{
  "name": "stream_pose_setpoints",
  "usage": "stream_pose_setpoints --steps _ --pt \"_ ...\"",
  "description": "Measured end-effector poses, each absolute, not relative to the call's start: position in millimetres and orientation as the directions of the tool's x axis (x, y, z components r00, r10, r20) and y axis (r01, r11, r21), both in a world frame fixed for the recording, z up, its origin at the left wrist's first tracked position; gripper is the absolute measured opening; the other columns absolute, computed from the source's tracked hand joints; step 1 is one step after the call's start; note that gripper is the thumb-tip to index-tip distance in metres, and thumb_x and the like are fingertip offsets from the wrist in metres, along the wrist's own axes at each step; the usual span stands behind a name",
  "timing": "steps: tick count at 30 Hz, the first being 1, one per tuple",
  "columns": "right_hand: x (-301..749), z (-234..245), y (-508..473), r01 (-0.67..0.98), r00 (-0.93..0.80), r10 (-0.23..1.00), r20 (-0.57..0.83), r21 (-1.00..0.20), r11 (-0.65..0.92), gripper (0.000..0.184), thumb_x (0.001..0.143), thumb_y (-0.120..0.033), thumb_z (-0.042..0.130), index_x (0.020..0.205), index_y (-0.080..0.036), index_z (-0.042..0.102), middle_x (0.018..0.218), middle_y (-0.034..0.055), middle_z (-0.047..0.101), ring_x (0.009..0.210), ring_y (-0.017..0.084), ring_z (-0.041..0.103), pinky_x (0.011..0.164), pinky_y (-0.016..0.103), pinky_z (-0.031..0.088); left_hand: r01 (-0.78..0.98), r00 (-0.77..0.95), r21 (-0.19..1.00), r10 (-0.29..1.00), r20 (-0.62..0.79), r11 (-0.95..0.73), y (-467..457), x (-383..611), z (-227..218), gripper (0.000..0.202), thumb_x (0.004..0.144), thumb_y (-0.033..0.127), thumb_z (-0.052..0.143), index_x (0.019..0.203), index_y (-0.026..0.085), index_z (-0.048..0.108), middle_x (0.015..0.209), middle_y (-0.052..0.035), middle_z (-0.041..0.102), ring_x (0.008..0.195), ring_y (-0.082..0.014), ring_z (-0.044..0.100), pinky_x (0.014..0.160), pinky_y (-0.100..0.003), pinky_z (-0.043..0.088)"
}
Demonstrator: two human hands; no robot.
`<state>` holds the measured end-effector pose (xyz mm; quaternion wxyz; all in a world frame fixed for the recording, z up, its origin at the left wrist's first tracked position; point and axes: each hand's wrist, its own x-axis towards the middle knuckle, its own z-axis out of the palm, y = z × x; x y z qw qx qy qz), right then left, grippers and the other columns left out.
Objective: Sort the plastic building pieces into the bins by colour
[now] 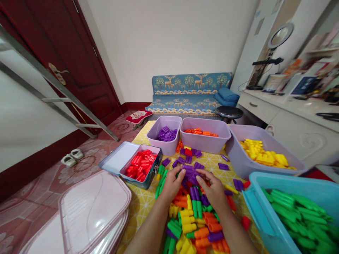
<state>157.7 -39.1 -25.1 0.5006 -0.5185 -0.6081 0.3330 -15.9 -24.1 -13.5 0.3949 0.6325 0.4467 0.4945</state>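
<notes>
My left hand (172,182) and my right hand (212,187) meet over the middle of the table, thumbs and fingers curled around a cluster of purple plastic pieces (189,171). These pieces are short tubes joined in pairs. Part of the cluster is hidden behind my fingers. Under and in front of both hands spreads a mixed pile of the same tube pieces: yellow pieces (187,220), orange pieces (211,223) and green pieces (196,209). Loose purple pieces (223,166) lie beyond my right hand.
Lilac bins hold purple (167,134), orange (201,132) and yellow pieces (265,155). A turquoise bin (261,204) of green pieces stands at right. A hinged tin (145,183) of red pieces and stacked lids (92,204) are at left. A yellow patterned cloth (137,201) covers the table.
</notes>
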Motion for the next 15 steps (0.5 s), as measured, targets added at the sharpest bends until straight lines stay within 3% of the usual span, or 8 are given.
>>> stream_pose_setpoints --steps 5,7,11,15 --pt "156.1 -23.6 -39.1 0.360 0.013 0.967 0.253 -0.904 0.231 0.030 0.082 -0.040 0.058 0.101 -0.019 0.068 0.094 0.0075 0.072 0.084 0.023 0.067 0.078 0.035 0.053 0.196 -0.038 0.924 0.939 0.341 -0.328 -22.7 -17.8 -13.0 0.028 0.086 0.037 0.057 0.091 0.015 0.073 0.091 -0.0065 0.071 0.089 -0.0193 0.062 0.083 -0.030 0.046" --pt "155.6 -23.9 -37.8 0.367 0.013 0.967 0.255 -0.900 0.233 0.030 0.083 -0.040 0.058 0.101 -0.019 0.068 0.094 0.0078 0.072 0.085 0.023 0.067 0.079 0.036 0.053 0.153 -0.115 0.941 0.940 0.321 -0.303 -22.2 -18.5 -9.2 0.028 0.083 0.038 0.060 0.087 0.014 0.073 0.085 -0.0060 0.071 0.082 -0.0182 0.062 0.077 -0.028 0.047" --pt "155.6 -23.2 -36.1 0.385 0.013 0.964 0.266 -0.891 0.241 0.030 0.082 -0.040 0.058 0.100 -0.018 0.068 0.094 0.0082 0.072 0.085 0.023 0.066 0.079 0.036 0.053 -0.125 -0.232 0.973 0.960 0.160 -0.193 -15.0 -21.4 10.7 0.032 0.076 0.043 0.067 0.081 0.012 0.070 0.060 0.0003 0.062 0.055 -0.0104 0.055 0.056 -0.021 0.044" --pt "156.7 -23.4 -36.7 0.386 0.001 0.963 0.270 -0.888 0.249 0.028 0.082 -0.038 0.058 0.099 -0.019 0.068 0.093 0.0077 0.072 0.086 0.023 0.066 0.080 0.036 0.052 -0.519 -0.258 0.847 0.966 -0.021 -0.120 9.0 -28.6 44.3 0.031 0.072 0.040 0.073 0.081 0.011 0.065 0.058 0.0019 0.061 0.049 -0.0067 0.055 0.050 -0.016 0.045"
